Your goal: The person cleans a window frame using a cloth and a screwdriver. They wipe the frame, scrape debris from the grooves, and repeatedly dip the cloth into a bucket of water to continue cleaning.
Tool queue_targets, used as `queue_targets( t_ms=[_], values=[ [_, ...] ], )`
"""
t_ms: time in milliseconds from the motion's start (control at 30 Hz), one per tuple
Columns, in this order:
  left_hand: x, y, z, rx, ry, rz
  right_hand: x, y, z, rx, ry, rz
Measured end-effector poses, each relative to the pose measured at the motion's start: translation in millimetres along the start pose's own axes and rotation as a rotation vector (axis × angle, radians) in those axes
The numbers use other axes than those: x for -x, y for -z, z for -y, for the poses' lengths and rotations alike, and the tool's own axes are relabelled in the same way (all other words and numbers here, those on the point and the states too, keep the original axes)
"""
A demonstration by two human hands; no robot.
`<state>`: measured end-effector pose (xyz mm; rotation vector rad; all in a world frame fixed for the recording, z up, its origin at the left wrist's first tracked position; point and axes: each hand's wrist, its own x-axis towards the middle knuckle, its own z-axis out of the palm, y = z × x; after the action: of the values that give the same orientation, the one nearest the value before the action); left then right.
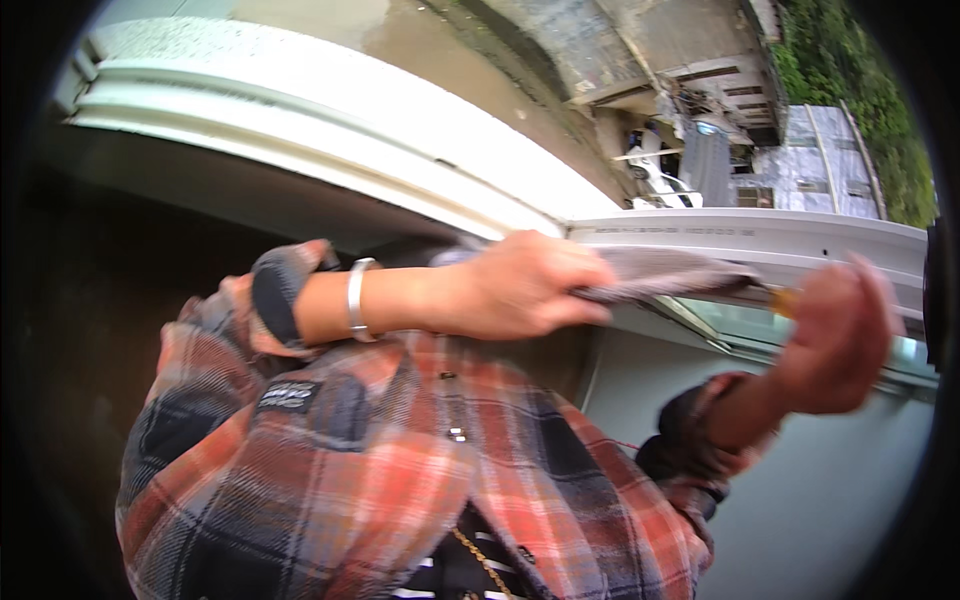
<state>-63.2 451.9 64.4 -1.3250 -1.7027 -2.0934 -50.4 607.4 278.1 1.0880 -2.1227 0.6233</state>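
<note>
My left hand (529,289), with a silver bracelet at the wrist, grips a grey cloth (667,271) in front of the corner of a white window frame (750,234). The cloth stretches to the right and narrows to a dark end. Beside that end is a small yellow-orange piece (784,301), perhaps a tool handle, against the fingers of my right hand (840,337). My right hand is blurred and curled, raised near the right side of the frame. What lies inside its fingers is hidden, and I cannot tell whether it holds the yellow piece.
A wide white sill (315,97) runs along the upper left. Below the right frame are a glass pane (739,321) and a pale wall panel (675,390). Outside, far below, lie wet ground, roofs, a white vehicle (660,184) and trees.
</note>
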Motion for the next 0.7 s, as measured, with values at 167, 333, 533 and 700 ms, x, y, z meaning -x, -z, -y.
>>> queue_targets(
  t_ms=[167, 333, 533, 700],
  values=[
    [-10, -26, -18, -0.210, 0.005, 0.086, -9, 31, 15, -0.135, 0.006, -0.167],
    [15, 1, -4, 0.436, 0.436, -0.110, 29, -2, 42, -0.227, -0.073, -0.701],
    [10, 48, -7, 0.619, 0.607, -0.328, 114, -31, 28, -0.202, -0.067, -0.226],
    [-33, 31, -13, 0.181, 0.305, -0.230, 155, -29, 28, -0.210, -0.229, -0.270]
  ],
)
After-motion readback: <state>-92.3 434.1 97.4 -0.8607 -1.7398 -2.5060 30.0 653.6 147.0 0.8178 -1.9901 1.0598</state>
